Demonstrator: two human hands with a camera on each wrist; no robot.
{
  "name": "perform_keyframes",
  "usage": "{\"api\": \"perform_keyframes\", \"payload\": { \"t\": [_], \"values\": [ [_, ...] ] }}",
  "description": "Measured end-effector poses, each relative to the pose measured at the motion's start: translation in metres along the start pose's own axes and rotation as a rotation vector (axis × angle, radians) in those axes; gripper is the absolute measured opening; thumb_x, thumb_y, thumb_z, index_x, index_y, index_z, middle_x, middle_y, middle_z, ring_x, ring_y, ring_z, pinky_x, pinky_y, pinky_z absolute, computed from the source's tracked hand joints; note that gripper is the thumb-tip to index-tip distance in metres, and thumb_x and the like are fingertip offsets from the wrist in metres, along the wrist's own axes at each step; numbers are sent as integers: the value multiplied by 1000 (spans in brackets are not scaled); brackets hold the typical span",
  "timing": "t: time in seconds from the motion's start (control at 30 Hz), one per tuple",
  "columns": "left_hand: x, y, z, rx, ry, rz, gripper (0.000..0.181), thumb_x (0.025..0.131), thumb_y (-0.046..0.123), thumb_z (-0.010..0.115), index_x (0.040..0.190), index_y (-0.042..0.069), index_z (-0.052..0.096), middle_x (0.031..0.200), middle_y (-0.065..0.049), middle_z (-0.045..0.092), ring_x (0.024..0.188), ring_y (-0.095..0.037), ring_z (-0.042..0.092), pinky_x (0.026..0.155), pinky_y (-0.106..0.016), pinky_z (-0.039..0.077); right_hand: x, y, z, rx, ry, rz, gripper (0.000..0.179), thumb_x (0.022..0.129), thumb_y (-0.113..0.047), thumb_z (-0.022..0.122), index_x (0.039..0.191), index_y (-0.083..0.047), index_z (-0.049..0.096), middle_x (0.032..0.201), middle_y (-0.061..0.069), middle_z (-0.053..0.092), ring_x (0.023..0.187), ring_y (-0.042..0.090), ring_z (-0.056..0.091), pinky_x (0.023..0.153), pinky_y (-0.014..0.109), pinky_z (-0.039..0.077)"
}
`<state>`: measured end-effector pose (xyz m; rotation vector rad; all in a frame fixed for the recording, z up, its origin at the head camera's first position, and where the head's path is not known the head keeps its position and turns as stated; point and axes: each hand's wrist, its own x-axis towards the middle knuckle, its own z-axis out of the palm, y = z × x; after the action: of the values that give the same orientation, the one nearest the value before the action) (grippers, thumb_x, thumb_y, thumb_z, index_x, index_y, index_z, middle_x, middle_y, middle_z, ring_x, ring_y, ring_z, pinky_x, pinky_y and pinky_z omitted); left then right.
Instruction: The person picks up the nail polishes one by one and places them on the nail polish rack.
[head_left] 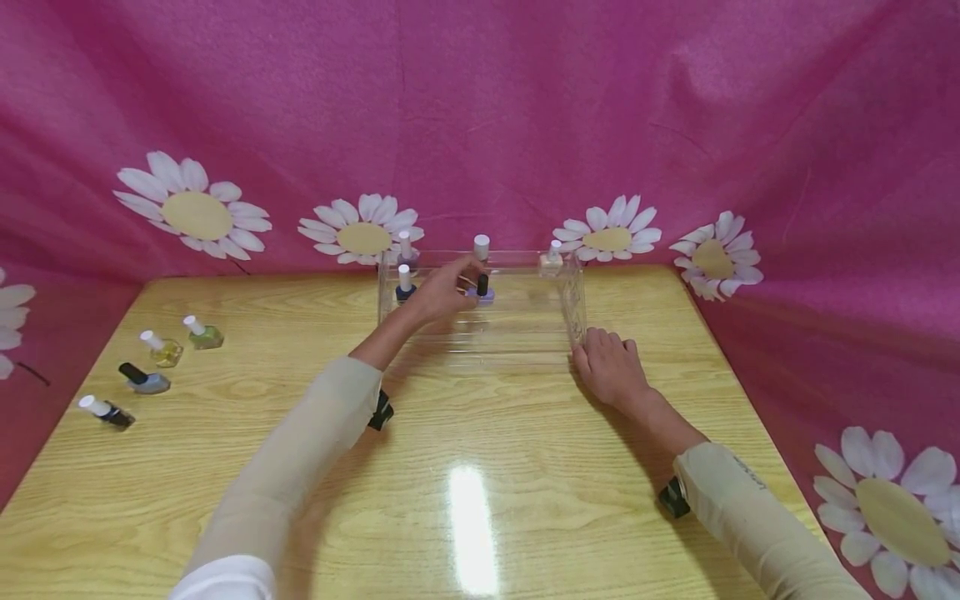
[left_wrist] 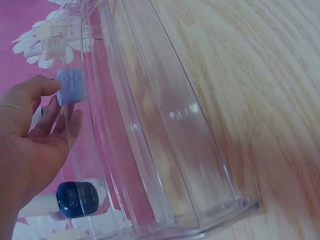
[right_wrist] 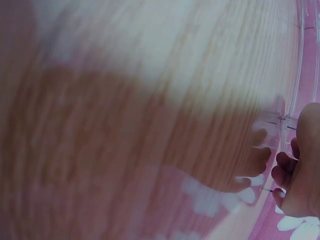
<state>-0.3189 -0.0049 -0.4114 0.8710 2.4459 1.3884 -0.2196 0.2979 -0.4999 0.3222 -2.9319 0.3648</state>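
Observation:
A clear stepped nail polish rack (head_left: pixel 510 337) stands at the back of the table. My left hand (head_left: pixel 442 289) reaches over its upper tiers, thumb and fingers around a lilac nail polish bottle (left_wrist: pixel 73 87) with a black cap (head_left: pixel 482 285). The thumb touches that bottle in the left wrist view; the far fingertips are partly hidden. Left of this hand, a navy bottle (head_left: pixel 405 285) stands in the same tier. My right hand (head_left: pixel 611 367) grips the rack's right front corner, fingers curled against the edge in the right wrist view.
On the back tier stand a purple bottle (head_left: pixel 406 248), a white-capped bottle (head_left: pixel 482 247) and a pale cream bottle (head_left: pixel 551 260). Several bottles lie at the table's left, among them a green one (head_left: pixel 205 335) and a yellow one (head_left: pixel 165 350). A pink floral cloth (head_left: pixel 480 125) hangs behind.

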Motion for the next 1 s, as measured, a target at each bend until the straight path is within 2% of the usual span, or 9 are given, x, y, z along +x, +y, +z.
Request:
{"api": "perform_keyframes", "payload": {
  "t": [0.13,0.3,0.5,0.67,0.77,0.9,1.0],
  "values": [
    [-6,2,-5,-7,32,5,41,88,-9,63,127,-5,51,128,-21,58,118,-35,56,100,-38,47,0,-2,-2,2,-9,1,32,107,-29,38,83,-9,42,77,6,42,73,30,44,69,46,32],
    [-17,8,-12,-25,76,56,42,87,-10,63,127,-6,51,127,-23,58,117,-39,57,101,-40,47,-1,-2,-3,7,-11,-1,33,108,-30,36,83,-9,41,77,6,42,73,31,44,68,46,31],
    [-40,13,-26,-31,115,128,40,89,-8,64,127,-4,51,126,-23,57,115,-38,58,100,-45,47,-1,-2,-1,4,-8,5,34,108,-31,36,82,-9,42,77,7,42,74,31,45,69,46,31],
    [-69,8,-44,-41,156,103,40,90,-6,66,128,-3,52,126,-21,57,114,-38,58,96,-45,50,-1,-3,-1,9,-12,9,34,108,-30,37,82,-9,42,77,6,42,74,31,45,69,46,31],
    [-88,2,-54,-55,193,81,38,90,-8,65,126,-4,51,124,-23,57,114,-37,58,97,-47,49,-1,-3,-1,10,-17,8,34,108,-30,36,82,-9,41,77,6,41,74,31,44,69,46,31],
    [-114,-6,-67,-75,244,71,37,90,-11,62,125,-8,49,123,-27,54,115,-42,56,100,-51,46,-1,-2,0,6,-18,2,34,108,-31,35,82,-10,41,78,7,41,74,31,44,70,46,30],
    [-135,-12,-76,-66,279,45,38,90,-10,63,126,-7,48,123,-25,54,116,-42,56,99,-47,48,-1,-2,0,6,-15,-1,34,108,-31,35,82,-10,41,78,7,42,74,31,44,70,46,30]
  ]
}}
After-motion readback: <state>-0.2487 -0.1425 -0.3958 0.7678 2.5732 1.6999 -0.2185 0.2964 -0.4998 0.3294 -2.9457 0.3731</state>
